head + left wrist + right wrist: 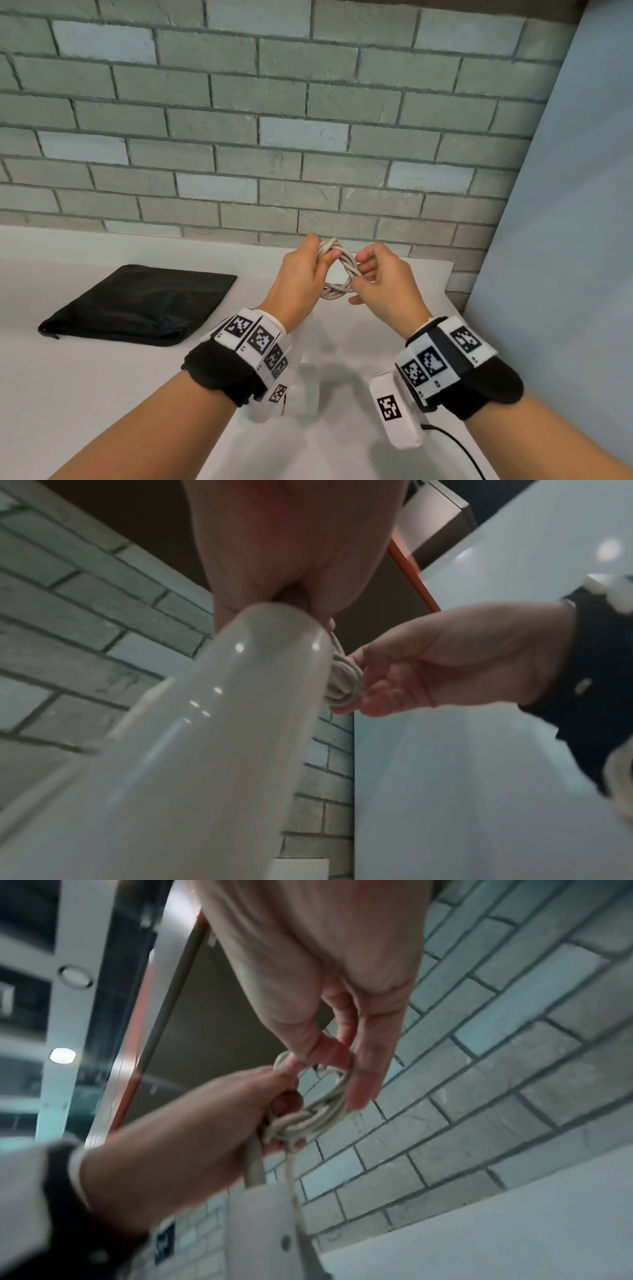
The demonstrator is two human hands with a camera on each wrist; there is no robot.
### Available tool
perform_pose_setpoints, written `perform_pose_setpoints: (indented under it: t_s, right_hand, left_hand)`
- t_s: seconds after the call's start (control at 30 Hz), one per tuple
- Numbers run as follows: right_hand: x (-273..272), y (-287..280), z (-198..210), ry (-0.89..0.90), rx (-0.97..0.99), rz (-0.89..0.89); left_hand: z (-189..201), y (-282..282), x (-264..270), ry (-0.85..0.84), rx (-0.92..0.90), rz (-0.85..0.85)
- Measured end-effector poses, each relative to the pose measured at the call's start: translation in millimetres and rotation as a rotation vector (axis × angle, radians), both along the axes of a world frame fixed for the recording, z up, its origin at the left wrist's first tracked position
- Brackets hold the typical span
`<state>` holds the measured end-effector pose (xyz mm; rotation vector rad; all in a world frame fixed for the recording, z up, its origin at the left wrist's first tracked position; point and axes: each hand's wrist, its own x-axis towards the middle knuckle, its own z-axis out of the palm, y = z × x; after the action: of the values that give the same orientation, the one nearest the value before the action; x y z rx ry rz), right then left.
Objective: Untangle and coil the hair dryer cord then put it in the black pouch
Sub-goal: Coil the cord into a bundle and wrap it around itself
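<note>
Your left hand and right hand both pinch the coiled cord; it is light but springy, so clamp across all loops, and let the dryer body hang

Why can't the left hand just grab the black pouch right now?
Probably not yet: the left hand grips the coiled cord with the right hand. The black pouch lies uncovered on the table to its left.

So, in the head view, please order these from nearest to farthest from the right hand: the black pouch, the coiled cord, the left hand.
1. Coiled cord: pinched by the right hand itself.
2. Left hand: just to its left, gripping the coil's other side.
3. Black pouch: flat on the table, far left.
</note>
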<state>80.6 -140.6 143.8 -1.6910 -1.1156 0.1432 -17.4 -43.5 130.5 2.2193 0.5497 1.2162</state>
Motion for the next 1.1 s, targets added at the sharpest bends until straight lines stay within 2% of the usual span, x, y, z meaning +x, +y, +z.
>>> perform_pose_setpoints:
  t_s: [0.1, 0.23, 0.27, 0.4, 0.43, 0.57, 0.67, 0.77, 0.9, 1.03, 1.1]
  right_hand:
    - [-0.5, 2.4, -3.6, -0.133, 0.004, -0.106]
    - [-2.4, 2.9, 0.8, -0.168, -0.041, -0.115]
    - [-3.0, 3.1, 3.4, -0.096, -0.052, -0.088]
    - [-2.1, -2.5, 11.7, 0.651, 0.076, 0.22]
    - [-1.5, -4.2, 10.9, 0.746, 0.14, 0.268]
    - [-4.6, -7.2, 1.5, 0.825, 0.33, 0.303]
    - [-1.3, -7.5, 3.1, 0.893, 0.335, 0.351]
    - [8.8, -11.7, 8.7, 0.783, 0.178, 0.335]
    - [21.0, -15.7, 1.6, 0.246, -0.105, 0.263]
    - [25.7, -16.8, -15.3, 0.057, -0.107, 0.24]
    - [28.7, -15.3, -21.6, -0.103, -0.07, 0.173]
  left_hand:
    - [-1.2, -2.8, 3.7, -0.013, 0.01, 0.0]
    - [0.0, 1.1, 5.9, -0.021, 0.02, 0.036]
    - [0.8, 3.4, 5.9, -0.017, 0.02, 0.045]
    - [1.2, 7.9, 4.4, -0.004, 0.026, 0.053]
    - [0.9, 8.1, 4.3, -0.006, 0.028, 0.051]
    - [1.9, 11.0, 5.2, 0.027, 0.033, 0.02]
    - [5.4, 13.4, 3.4, 0.075, 0.021, 0.005]
    - [6.0, 16.9, -0.9, 0.092, 0.006, 0.005]
    - [5.3, 20.8, -8.5, 0.096, -0.074, -0.011]
    - [3.8, 16.9, -10.1, 0.003, -0.228, -0.096]
    - [3.1, 12.2, -9.6, -0.079, -0.351, -0.168]
